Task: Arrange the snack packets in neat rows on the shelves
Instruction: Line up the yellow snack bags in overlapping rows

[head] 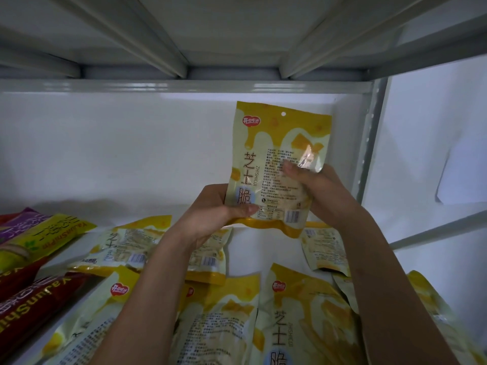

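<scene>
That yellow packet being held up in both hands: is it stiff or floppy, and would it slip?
The yellow packet probably flexes: its film crinkles beside the right hand. It looks light, staying upright with the left hand gripping only its bottom. Its glossy film may be slippery.

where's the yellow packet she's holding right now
In the head view, the yellow packet is upright at centre, gripped by the left hand and right hand, above the packets lying on the shelf.

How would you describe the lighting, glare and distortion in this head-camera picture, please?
Head view: dim overall; glare on the held yellow packet near the right hand; wide-angle bending of the shelf beam; the left hand stays sharp.
</scene>
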`<state>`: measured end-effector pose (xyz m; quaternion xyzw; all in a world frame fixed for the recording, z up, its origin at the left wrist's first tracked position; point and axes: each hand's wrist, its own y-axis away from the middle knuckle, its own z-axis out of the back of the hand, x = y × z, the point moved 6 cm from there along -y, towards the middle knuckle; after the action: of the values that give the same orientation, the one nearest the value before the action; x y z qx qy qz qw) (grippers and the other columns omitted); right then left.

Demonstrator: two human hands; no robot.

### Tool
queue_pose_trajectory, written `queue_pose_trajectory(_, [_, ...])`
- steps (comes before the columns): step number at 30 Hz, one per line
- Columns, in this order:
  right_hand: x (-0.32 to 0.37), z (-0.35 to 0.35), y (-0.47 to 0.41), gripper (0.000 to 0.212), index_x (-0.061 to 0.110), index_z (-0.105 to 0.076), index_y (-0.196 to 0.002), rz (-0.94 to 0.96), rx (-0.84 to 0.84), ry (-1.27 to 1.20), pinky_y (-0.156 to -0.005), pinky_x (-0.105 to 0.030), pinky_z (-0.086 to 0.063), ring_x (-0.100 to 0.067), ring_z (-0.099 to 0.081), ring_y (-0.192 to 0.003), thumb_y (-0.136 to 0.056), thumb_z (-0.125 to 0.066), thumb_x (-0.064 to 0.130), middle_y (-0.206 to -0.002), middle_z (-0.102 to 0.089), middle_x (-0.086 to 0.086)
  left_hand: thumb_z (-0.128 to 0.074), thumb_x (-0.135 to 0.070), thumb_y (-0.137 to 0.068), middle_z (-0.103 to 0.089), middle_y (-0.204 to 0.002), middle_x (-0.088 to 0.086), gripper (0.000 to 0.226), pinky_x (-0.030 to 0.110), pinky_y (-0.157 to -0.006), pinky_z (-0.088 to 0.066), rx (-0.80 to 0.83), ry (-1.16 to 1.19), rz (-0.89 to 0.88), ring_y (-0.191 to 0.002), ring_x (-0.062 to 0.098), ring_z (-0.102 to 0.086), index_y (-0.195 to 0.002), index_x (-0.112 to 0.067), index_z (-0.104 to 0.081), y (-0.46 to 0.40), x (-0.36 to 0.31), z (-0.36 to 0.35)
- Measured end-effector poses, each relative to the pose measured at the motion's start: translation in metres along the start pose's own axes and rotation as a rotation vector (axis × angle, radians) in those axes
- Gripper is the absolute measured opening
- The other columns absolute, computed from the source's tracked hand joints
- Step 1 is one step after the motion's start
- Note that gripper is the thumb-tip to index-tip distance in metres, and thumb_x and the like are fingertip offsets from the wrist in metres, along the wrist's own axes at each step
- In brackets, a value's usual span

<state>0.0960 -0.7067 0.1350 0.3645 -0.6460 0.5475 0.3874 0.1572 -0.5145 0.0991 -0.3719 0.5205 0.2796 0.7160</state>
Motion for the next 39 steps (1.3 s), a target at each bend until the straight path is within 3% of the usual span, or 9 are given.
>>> queue_pose_trajectory(4, [0.000,0.002,-0.001,0.045,0.002,-0.070,-0.125,0.025,-0.030,0.050,-0.097,-0.058,-0.057,-0.035,-0.074,-0.111,-0.084,-0.078,0.019,-0.119,-0.076,-0.017,-0.088,-0.010,-0.079,-0.079,-0.116,0.002,0.044,0.042,-0.104,-0.056,0.008,-0.004,0.007,-0.110,0.021,-0.076,-0.121,-0.011,-0.075,0.002,-0.001,-0.003])
queue_pose_trajectory(9, [-0.002,0.006,-0.003,0.028,0.006,-0.075,-0.118,0.024,-0.131,0.083,-0.097,-0.057,-0.058,-0.031,-0.076,-0.106,-0.091,-0.076,0.013,-0.113,-0.079,-0.012,-0.083,-0.013,-0.086,-0.079,-0.117,0.002,0.038,0.039,-0.103,-0.055,0.025,0.024,0.025,-0.111,0.021,-0.075,-0.122,-0.013,-0.074,0.001,-0.001,-0.007])
queue_pose_trajectory(14, [-0.002,-0.006,0.000,0.033,0.006,-0.069,-0.126,-0.064,0.031,0.030,-0.096,-0.050,-0.059,-0.030,-0.074,-0.112,-0.094,-0.072,0.017,-0.120,-0.077,-0.010,-0.069,-0.004,-0.097,-0.080,-0.111,0.006,0.023,0.030,-0.092,-0.057,-0.039,0.141,0.041,-0.106,0.020,-0.076,-0.119,-0.006,-0.073,-0.003,0.003,-0.003])
queue_pose_trajectory(19, [-0.016,0.003,-0.001,0.046,0.009,-0.071,-0.125,-0.153,0.075,0.178,-0.102,-0.055,-0.055,-0.030,-0.074,-0.112,-0.081,-0.080,0.018,-0.120,-0.077,-0.008,-0.071,0.000,-0.094,-0.079,-0.117,0.007,0.031,0.037,-0.101,-0.056,-0.054,0.123,0.005,-0.111,0.024,-0.075,-0.125,-0.007,-0.072,-0.004,0.003,0.002])
queue_pose_trajectory(24, [-0.017,0.010,-0.003,0.021,0.006,-0.075,-0.114,-0.161,0.038,0.276,-0.093,-0.047,-0.061,-0.028,-0.075,-0.107,-0.094,-0.072,0.004,-0.111,-0.079,-0.007,-0.083,-0.007,-0.084,-0.079,-0.117,0.004,0.042,0.035,-0.098,-0.057,0.018,0.097,0.055,-0.112,0.022,-0.075,-0.124,-0.010,-0.072,-0.001,0.004,-0.002])
queue_pose_trajectory(27, [-0.020,0.010,-0.003,0.017,0.006,-0.075,-0.111,-0.204,0.039,0.309,-0.093,-0.045,-0.061,-0.026,-0.076,-0.104,-0.095,-0.071,0.004,-0.109,-0.080,-0.007,-0.079,-0.009,-0.089,-0.077,-0.121,0.008,0.040,0.037,-0.099,-0.059,0.063,0.198,0.088,-0.113,0.024,-0.074,-0.128,-0.006,-0.069,0.000,0.006,-0.004])
queue_pose_trajectory(32, [-0.017,0.002,0.000,0.024,0.015,-0.075,-0.116,-0.198,0.076,0.355,-0.092,-0.041,-0.060,-0.021,-0.076,-0.105,-0.092,-0.076,0.013,-0.109,-0.080,0.000,-0.066,-0.003,-0.098,-0.077,-0.121,0.011,0.029,0.037,-0.096,-0.059,-0.010,0.235,0.052,-0.115,0.027,-0.073,-0.126,-0.002,-0.069,-0.003,0.008,0.002])
queue_pose_trajectory(35, [-0.019,-0.002,0.003,0.034,0.015,-0.074,-0.123,-0.221,0.141,0.334,-0.094,-0.045,-0.058,-0.023,-0.075,-0.108,-0.090,-0.078,0.017,-0.116,-0.079,-0.001,-0.059,0.002,-0.100,-0.074,-0.126,0.015,0.032,0.048,-0.102,-0.056,0.020,0.290,0.075,-0.118,0.033,-0.072,-0.131,0.000,-0.066,-0.004,0.011,0.001])
queue_pose_trajectory(39, [-0.018,-0.001,0.005,0.037,0.014,-0.074,-0.122,-0.195,0.143,0.391,-0.090,-0.039,-0.061,-0.020,-0.076,-0.105,-0.087,-0.080,0.007,-0.112,-0.079,0.000,-0.059,0.003,-0.099,-0.075,-0.125,0.014,0.032,0.050,-0.102,-0.056,0.008,0.293,0.073,-0.116,0.033,-0.073,-0.129,0.000,-0.067,-0.004,0.010,-0.001])
